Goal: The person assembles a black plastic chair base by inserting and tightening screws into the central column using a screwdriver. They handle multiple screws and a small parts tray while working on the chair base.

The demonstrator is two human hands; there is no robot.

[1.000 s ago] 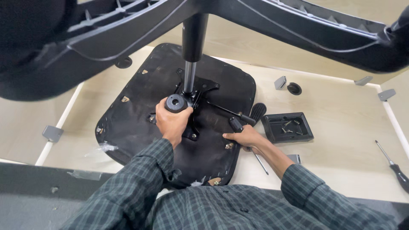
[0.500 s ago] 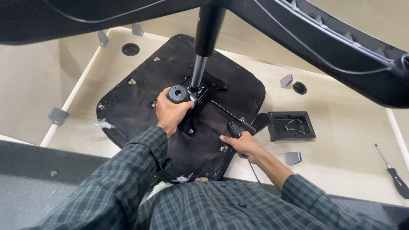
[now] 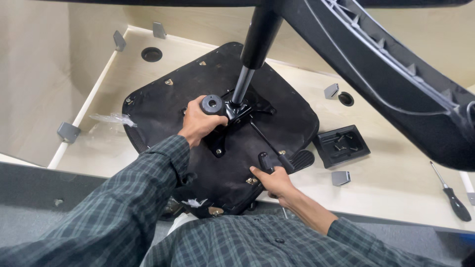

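We close our left hand around the round black plastic knob beside the upright gas cylinder, while our right hand grips the black lever handle, nearer us.

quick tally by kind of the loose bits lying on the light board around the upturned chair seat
grey metal brackets: 5
round black caps: 2
black plastic tray: 1
screwdriver: 1
clear plastic wrap: 1
total: 10
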